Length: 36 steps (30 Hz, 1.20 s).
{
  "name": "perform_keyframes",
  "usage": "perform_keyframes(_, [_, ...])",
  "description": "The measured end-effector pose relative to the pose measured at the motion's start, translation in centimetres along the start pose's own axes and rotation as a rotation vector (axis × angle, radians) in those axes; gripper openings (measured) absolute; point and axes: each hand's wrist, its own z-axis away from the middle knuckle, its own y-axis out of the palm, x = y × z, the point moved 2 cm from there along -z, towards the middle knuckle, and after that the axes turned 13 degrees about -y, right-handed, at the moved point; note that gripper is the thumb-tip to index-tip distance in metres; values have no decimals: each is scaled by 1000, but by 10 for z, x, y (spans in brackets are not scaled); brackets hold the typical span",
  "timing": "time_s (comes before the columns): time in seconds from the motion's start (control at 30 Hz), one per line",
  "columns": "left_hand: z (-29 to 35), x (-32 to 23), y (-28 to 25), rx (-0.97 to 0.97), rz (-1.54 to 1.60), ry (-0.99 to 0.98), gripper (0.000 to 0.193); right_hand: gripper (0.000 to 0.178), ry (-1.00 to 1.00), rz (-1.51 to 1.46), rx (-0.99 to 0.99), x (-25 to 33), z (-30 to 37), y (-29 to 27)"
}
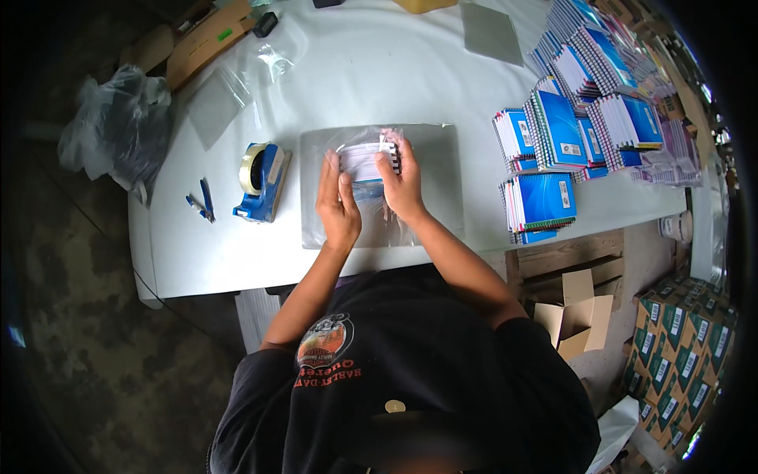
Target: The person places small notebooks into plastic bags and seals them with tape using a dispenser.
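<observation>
A stack of spiral notebooks (365, 163) stands between my two hands, wrapped in clear plastic. My left hand (338, 201) presses flat along its left side, fingers stretched forward. Around the right side, by the spiral binding, curls my right hand (401, 178), its thumb on the near side. Together they grip the stack. Under it lies a pile of clear plastic bags (430, 158), flat on the white-covered table. A blue tape dispenser (272, 183) with a roll of clear tape sits to the left of the pile.
Blue-handled pliers (204, 201) lie at the far left. Many blue spiral notebooks (559, 130) are stacked along the right side. A grey sheet (491, 33) lies at the back. Beyond the left edge hangs a plastic bag (118, 130); an open cardboard box (576, 316) stands below the table's right.
</observation>
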Motion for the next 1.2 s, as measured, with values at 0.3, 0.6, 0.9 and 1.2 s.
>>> perform_keyframes(0.3, [14,-35,-1,118,-724,361,52,51,-348,725,258,34,10,-6])
perform_keyframes(0.6, [-71,-43,-13,358,-505,381,55,38,-629,725,397,36,18,-10])
perform_keyframes(0.9, [-24,-32,-11,194,-398,550,19,43,-470,356,59,34,17,-8])
perform_keyframes(1.2, [-36,17,-143,-390,-806,189,61,20,-627,520,196,19,17,-11])
